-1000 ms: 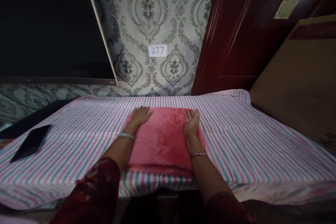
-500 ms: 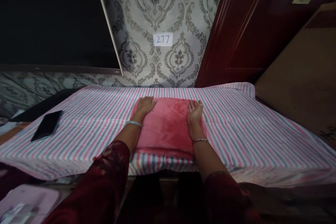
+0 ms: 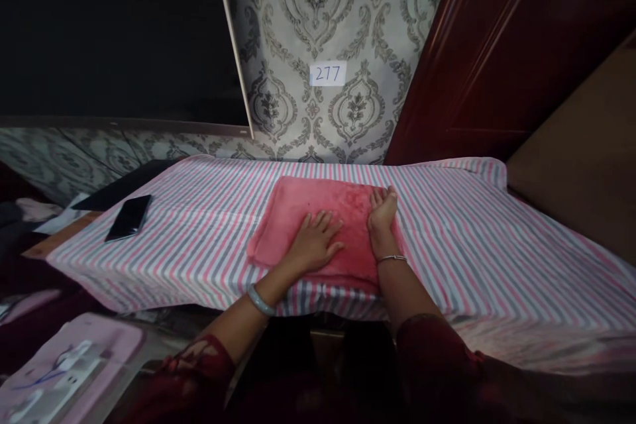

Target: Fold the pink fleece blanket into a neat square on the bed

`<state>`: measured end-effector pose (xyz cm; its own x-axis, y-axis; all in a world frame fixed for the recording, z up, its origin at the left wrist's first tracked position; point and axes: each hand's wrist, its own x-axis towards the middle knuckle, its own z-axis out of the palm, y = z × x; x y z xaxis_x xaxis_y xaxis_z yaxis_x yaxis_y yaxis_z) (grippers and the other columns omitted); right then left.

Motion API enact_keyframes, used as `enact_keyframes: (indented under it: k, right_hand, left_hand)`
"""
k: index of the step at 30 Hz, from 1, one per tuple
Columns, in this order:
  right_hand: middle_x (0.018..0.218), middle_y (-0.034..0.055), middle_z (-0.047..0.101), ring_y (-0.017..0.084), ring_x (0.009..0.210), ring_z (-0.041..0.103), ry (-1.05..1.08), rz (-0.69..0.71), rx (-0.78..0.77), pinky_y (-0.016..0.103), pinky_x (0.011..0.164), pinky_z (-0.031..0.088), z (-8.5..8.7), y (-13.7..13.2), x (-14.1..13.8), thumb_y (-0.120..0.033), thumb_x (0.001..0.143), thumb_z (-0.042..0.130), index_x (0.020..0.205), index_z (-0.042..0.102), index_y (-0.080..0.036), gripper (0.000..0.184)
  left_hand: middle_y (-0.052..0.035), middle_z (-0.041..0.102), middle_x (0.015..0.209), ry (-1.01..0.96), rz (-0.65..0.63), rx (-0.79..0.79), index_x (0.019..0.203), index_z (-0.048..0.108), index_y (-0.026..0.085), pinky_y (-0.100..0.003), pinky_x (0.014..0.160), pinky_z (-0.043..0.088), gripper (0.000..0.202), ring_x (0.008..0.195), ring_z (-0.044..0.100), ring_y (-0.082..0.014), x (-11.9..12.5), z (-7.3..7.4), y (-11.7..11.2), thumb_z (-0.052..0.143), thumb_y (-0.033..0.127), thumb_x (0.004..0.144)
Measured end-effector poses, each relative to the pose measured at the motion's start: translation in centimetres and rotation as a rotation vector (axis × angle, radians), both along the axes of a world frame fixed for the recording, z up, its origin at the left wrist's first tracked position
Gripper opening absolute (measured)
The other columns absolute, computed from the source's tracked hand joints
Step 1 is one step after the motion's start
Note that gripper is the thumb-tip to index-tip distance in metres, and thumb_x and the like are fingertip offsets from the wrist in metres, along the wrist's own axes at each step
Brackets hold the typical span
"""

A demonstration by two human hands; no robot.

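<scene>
A pink plush cloth, folded into a thick rectangular pad, lies near the front edge of a table with a striped cover. My left hand rests flat on its middle, fingers spread. At the cloth's right edge is my right hand, turned on its side with its fingers stretched out against the plush and the thumb up. Each wrist wears a bangle. Both palms are hidden from view.
A black phone lies on the striped tablecloth at the left. Behind it is a large dark screen. A cardboard box stands at the right, and a pink lidded container sits low at the lower left.
My left hand has moved from the cloth's far left edge to its middle, nearer to me. My right hand stays at the right edge. The view has shifted left.
</scene>
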<state>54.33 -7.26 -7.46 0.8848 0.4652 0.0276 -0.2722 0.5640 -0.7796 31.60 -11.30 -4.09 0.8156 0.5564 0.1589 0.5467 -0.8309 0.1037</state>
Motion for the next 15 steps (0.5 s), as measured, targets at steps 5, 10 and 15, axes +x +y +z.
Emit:
enact_keyframes:
  k: [5,10,15]
  right_hand:
    - [0.161,0.0157,0.034,0.019,0.138,0.051,-0.020,0.004,-0.014,0.047,0.116,0.040,-0.1,-0.1,0.2,-0.039,0.100,0.026,0.151,0.036,-0.018,0.056]
    - [0.160,0.0165,0.035,0.019,0.138,0.052,-0.009,0.008,0.008,0.046,0.116,0.040,-0.5,0.3,0.4,-0.040,0.101,0.026,0.151,0.037,-0.016,0.056]
    - [0.160,0.0164,0.036,0.019,0.138,0.052,-0.008,-0.002,-0.016,0.044,0.115,0.041,0.3,0.3,0.0,-0.038,0.101,0.029,0.151,0.038,-0.016,0.056]
  left_hand:
    - [-0.0128,0.029,0.167,0.054,0.243,0.036,0.155,0.042,0.022,-0.063,0.124,0.015,0.062,0.155,0.023,-0.0336,-4.3,1.1,2.9,0.042,0.052,0.101]
    - [-0.0107,0.022,0.169,-0.005,0.439,0.015,0.158,0.036,0.020,-0.053,0.121,0.032,0.062,0.154,0.028,-0.0301,-9.1,0.5,4.0,0.033,0.048,0.104]
    - [-0.0116,0.023,0.169,-0.053,0.433,0.006,0.157,0.038,0.017,-0.044,0.114,0.044,0.060,0.140,0.051,-0.0299,-9.6,0.0,3.6,0.031,0.046,0.104]
